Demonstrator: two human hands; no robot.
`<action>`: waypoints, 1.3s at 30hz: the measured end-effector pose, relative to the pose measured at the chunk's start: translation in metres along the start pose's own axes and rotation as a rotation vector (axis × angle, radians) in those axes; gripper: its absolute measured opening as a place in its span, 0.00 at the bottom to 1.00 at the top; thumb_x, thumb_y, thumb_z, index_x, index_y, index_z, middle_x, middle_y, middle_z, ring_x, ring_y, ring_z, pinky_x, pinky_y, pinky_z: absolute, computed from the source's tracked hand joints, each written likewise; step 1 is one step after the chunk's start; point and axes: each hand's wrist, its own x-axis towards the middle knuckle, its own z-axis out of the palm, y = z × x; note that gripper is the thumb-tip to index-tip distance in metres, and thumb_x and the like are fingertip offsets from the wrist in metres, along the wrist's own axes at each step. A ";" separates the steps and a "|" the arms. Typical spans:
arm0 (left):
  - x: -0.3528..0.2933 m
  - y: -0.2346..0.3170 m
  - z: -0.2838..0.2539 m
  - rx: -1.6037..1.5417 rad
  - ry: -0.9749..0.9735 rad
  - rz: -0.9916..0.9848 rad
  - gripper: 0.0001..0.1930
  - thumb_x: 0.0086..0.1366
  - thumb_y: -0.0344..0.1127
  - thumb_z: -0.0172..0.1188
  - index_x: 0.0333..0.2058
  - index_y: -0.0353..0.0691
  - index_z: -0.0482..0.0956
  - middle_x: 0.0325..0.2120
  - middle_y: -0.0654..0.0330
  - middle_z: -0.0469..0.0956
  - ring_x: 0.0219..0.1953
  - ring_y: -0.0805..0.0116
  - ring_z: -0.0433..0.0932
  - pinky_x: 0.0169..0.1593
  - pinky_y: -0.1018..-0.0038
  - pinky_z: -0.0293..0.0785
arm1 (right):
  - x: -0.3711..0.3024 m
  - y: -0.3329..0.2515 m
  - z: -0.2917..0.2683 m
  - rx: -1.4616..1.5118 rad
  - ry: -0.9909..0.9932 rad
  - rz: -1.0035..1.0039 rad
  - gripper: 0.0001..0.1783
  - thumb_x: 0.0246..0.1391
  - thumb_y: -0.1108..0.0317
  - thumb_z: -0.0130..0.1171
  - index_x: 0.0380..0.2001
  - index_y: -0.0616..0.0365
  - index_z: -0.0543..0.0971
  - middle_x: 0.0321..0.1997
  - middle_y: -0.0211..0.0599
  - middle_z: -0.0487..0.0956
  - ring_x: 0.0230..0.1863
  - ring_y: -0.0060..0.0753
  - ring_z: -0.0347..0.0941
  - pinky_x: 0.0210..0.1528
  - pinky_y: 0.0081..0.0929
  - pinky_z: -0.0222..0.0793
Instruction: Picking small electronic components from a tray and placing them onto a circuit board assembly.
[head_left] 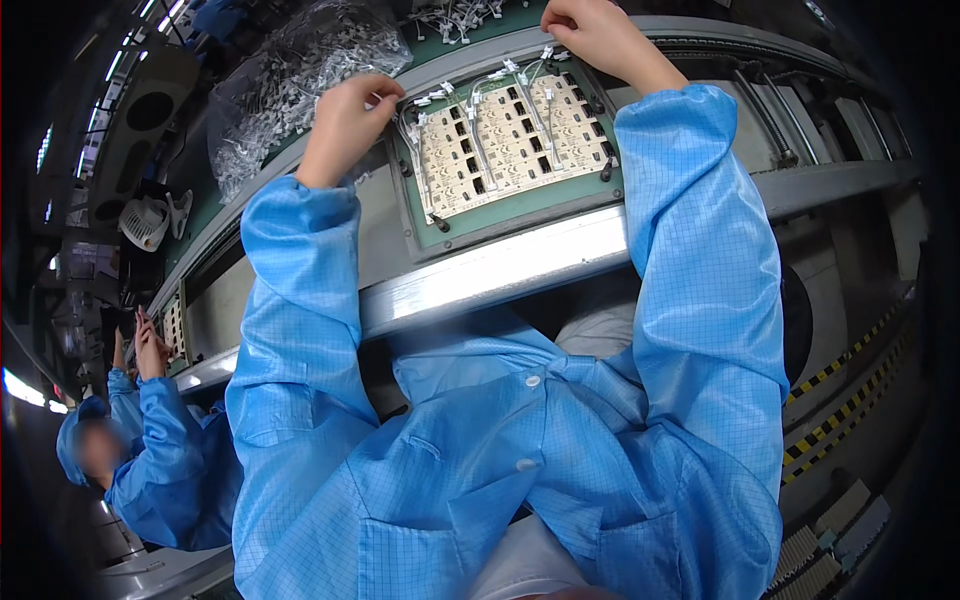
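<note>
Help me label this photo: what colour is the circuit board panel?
The circuit board panel is mostly pale cream, best seen in the head view.

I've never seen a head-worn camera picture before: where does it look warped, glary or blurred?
Head view: the edges fade into a dark, rounded rim; head view: strong white glare on the front metal rail, softer sheen on the blue sleeves; head view: the co-worker's head is blurred, while the circuit board panel looks fairly clear.
</note>
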 end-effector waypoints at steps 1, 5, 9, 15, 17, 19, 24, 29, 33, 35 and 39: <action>-0.004 -0.004 0.003 0.001 0.007 -0.009 0.09 0.59 0.32 0.59 0.36 0.39 0.85 0.33 0.51 0.84 0.35 0.56 0.83 0.42 0.66 0.78 | 0.011 -0.018 0.000 -0.179 -0.114 0.185 0.09 0.49 0.67 0.57 0.29 0.60 0.83 0.32 0.49 0.81 0.40 0.51 0.78 0.44 0.42 0.73; -0.007 -0.008 0.012 0.058 0.031 0.007 0.09 0.59 0.31 0.57 0.35 0.40 0.85 0.31 0.53 0.84 0.35 0.52 0.82 0.41 0.64 0.77 | 0.020 -0.033 0.001 -0.357 -0.226 0.392 0.09 0.48 0.67 0.57 0.28 0.60 0.83 0.33 0.48 0.81 0.40 0.53 0.78 0.45 0.42 0.73; -0.010 -0.001 0.020 0.100 0.076 0.103 0.10 0.61 0.30 0.55 0.36 0.42 0.85 0.32 0.57 0.84 0.38 0.54 0.79 0.45 0.61 0.70 | 0.000 0.006 0.006 -0.409 -0.265 0.213 0.07 0.52 0.71 0.57 0.31 0.61 0.82 0.32 0.44 0.81 0.37 0.45 0.79 0.41 0.37 0.74; -0.017 0.002 0.021 0.148 0.102 0.096 0.11 0.62 0.30 0.53 0.39 0.44 0.84 0.33 0.59 0.84 0.42 0.56 0.76 0.48 0.61 0.64 | 0.005 -0.006 0.004 -0.300 -0.422 0.514 0.13 0.52 0.76 0.52 0.37 0.61 0.84 0.35 0.41 0.82 0.37 0.35 0.77 0.41 0.31 0.72; -0.019 0.004 0.017 0.183 0.106 0.054 0.11 0.62 0.31 0.53 0.39 0.44 0.84 0.33 0.59 0.84 0.42 0.56 0.76 0.49 0.61 0.64 | 0.007 -0.015 0.005 -0.311 -0.441 0.519 0.13 0.52 0.77 0.51 0.37 0.62 0.84 0.35 0.41 0.83 0.38 0.35 0.79 0.43 0.30 0.74; -0.018 0.001 0.009 0.200 0.136 0.034 0.11 0.63 0.32 0.53 0.39 0.45 0.84 0.33 0.59 0.84 0.42 0.55 0.77 0.50 0.60 0.65 | 0.009 -0.022 0.007 -0.303 -0.417 0.537 0.13 0.53 0.77 0.51 0.37 0.62 0.84 0.37 0.40 0.83 0.40 0.35 0.80 0.46 0.30 0.74; -0.026 -0.014 -0.015 0.104 0.187 0.016 0.10 0.63 0.35 0.55 0.39 0.44 0.84 0.36 0.58 0.83 0.45 0.54 0.76 0.51 0.59 0.66 | 0.008 -0.024 0.005 -0.261 -0.398 0.513 0.14 0.52 0.73 0.52 0.37 0.56 0.86 0.36 0.42 0.82 0.37 0.39 0.79 0.42 0.32 0.73; -0.048 0.006 -0.019 0.225 0.024 0.255 0.09 0.63 0.35 0.60 0.40 0.44 0.85 0.43 0.61 0.82 0.49 0.57 0.75 0.54 0.62 0.66 | 0.010 -0.030 0.008 -0.289 -0.369 0.500 0.13 0.51 0.74 0.51 0.34 0.57 0.85 0.37 0.39 0.80 0.36 0.36 0.75 0.43 0.33 0.72; -0.050 0.006 -0.015 0.322 -0.077 0.227 0.10 0.63 0.34 0.60 0.41 0.45 0.86 0.42 0.64 0.84 0.54 0.59 0.72 0.57 0.59 0.62 | 0.012 -0.044 0.004 -0.286 -0.408 0.323 0.13 0.49 0.74 0.51 0.30 0.56 0.86 0.37 0.34 0.81 0.40 0.36 0.74 0.46 0.35 0.71; -0.052 0.003 -0.013 0.306 -0.079 0.203 0.10 0.62 0.32 0.60 0.40 0.45 0.87 0.41 0.65 0.84 0.55 0.59 0.72 0.58 0.57 0.61 | 0.010 -0.054 0.009 -0.287 -0.469 0.309 0.13 0.48 0.74 0.51 0.30 0.55 0.86 0.38 0.32 0.82 0.42 0.36 0.73 0.49 0.35 0.69; -0.055 -0.001 -0.008 0.354 -0.036 0.234 0.11 0.61 0.32 0.57 0.39 0.49 0.87 0.39 0.70 0.85 0.52 0.61 0.73 0.57 0.55 0.60 | -0.001 -0.075 0.015 -0.373 -0.485 0.166 0.14 0.45 0.77 0.50 0.30 0.57 0.85 0.41 0.29 0.84 0.46 0.35 0.71 0.55 0.33 0.63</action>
